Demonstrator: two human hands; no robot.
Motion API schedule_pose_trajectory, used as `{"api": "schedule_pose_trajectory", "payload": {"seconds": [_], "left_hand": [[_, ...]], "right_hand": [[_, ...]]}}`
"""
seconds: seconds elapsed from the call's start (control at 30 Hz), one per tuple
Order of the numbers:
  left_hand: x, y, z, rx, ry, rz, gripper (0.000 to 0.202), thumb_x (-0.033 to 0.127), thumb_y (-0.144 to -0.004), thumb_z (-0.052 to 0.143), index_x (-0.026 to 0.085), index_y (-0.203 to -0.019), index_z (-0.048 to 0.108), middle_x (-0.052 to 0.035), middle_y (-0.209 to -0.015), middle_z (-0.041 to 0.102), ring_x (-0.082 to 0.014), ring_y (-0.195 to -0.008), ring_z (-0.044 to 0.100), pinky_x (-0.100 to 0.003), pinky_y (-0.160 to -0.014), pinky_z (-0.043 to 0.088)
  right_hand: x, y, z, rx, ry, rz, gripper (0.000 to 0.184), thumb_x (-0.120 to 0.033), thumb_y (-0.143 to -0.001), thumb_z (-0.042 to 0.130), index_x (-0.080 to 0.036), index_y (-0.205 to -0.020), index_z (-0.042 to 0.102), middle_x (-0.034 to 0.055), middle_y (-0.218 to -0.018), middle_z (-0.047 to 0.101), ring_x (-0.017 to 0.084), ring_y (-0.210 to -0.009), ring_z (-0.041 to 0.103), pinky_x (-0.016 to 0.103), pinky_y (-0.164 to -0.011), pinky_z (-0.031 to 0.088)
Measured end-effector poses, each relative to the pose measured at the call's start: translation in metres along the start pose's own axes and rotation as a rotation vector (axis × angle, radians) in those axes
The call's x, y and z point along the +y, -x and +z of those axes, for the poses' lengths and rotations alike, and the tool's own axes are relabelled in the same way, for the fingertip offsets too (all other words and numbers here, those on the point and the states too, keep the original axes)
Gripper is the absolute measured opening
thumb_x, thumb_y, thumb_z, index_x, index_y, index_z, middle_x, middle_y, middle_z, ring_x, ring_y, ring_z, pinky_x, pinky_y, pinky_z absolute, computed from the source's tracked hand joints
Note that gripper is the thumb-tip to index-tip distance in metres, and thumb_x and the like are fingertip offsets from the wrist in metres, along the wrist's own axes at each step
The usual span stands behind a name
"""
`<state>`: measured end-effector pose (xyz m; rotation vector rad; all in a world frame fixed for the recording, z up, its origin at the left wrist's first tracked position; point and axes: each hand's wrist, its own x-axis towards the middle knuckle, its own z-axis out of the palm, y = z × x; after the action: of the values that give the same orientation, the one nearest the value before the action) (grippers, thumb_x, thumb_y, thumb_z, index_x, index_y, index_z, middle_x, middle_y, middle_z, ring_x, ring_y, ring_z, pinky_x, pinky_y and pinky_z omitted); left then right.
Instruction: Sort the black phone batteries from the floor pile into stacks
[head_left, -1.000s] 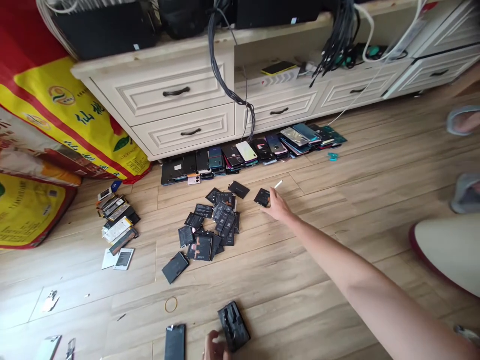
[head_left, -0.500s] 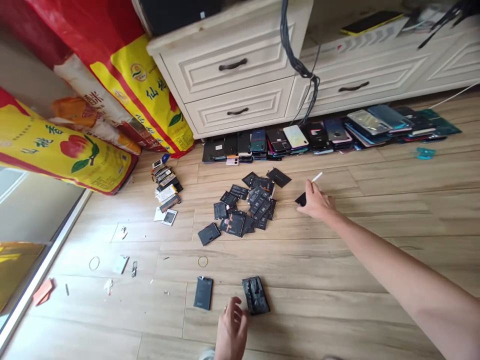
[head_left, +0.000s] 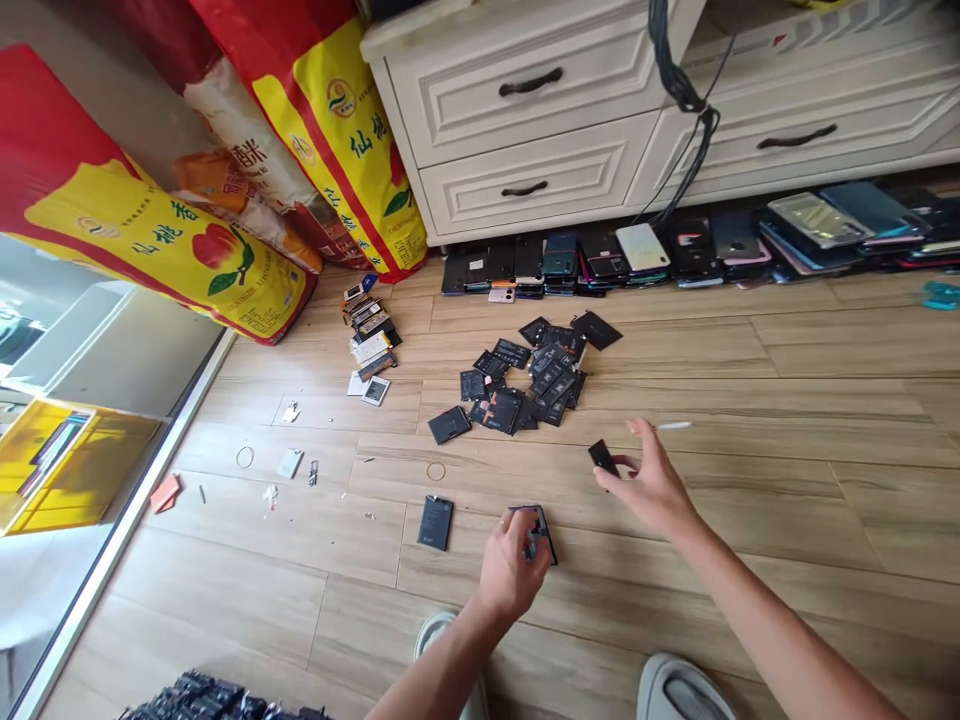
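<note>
My right hand pinches a small black phone battery between thumb and fingers, just above the floor. A thin white stick pokes out from between its fingers. Nearer to me, my left hand curls its fingers over a stack of black batteries, partly hiding it. Left of that hand a single dark battery lies flat. Beyond both hands spreads a loose ring of black batteries, some overlapping, with another battery at its near left edge.
Several stacks of phones line the base of a white drawer cabinet. Printed sacks stand at left beside a battery pile. A rubber band and scraps lie around. Slippers and a dark heap are close by.
My right hand has come nearer to me with the battery and white stick. My left hand has moved onto the battery stack. The view has shifted, showing the slippers and dark heap.
</note>
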<state>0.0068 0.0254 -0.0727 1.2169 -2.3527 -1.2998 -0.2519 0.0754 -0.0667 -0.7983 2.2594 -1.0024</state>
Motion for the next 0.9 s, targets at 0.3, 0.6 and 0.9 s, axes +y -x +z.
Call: {"api": "schedule_pose_trajectory", "payload": {"seconds": [0.3,0.6,0.9], "left_hand": [[0.006,0.010,-0.012,0.220,-0.028,0.433,0.076,0.033,-0.089,0.076,0.017,-0.154,0.040,-0.0202,-0.139,0.065,-0.0323,-0.132,0.062,-0.053,-0.112,0.054],[-0.003,0.035,-0.015,0.152,0.078,0.408,0.058,0.018,-0.098,0.056,0.016,-0.154,0.044,-0.0173,-0.145,0.064,-0.0251,-0.136,0.061,-0.042,-0.113,0.055],[-0.049,0.034,-0.001,0.387,0.435,-0.400,0.023,0.031,-0.098,0.055,0.019,-0.115,0.062,-0.0131,-0.107,0.072,-0.0231,-0.094,0.072,-0.036,-0.078,0.063]], "right_hand": [[-0.050,0.087,0.041,-0.420,-0.427,0.062,0.101,-0.041,-0.078,0.076,-0.035,-0.161,0.020,0.0151,-0.170,0.026,0.023,-0.105,0.074,0.044,-0.102,0.059],[-0.046,0.115,0.063,-0.413,-0.507,0.192,0.093,-0.053,-0.079,0.076,-0.035,-0.158,0.030,0.0141,-0.170,0.031,0.025,-0.102,0.075,0.042,-0.093,0.064],[-0.044,0.100,0.046,-0.243,-0.389,0.195,0.099,-0.070,-0.084,0.071,-0.036,-0.161,0.020,0.0142,-0.174,0.022,0.032,-0.117,0.074,0.046,-0.107,0.057]]}}
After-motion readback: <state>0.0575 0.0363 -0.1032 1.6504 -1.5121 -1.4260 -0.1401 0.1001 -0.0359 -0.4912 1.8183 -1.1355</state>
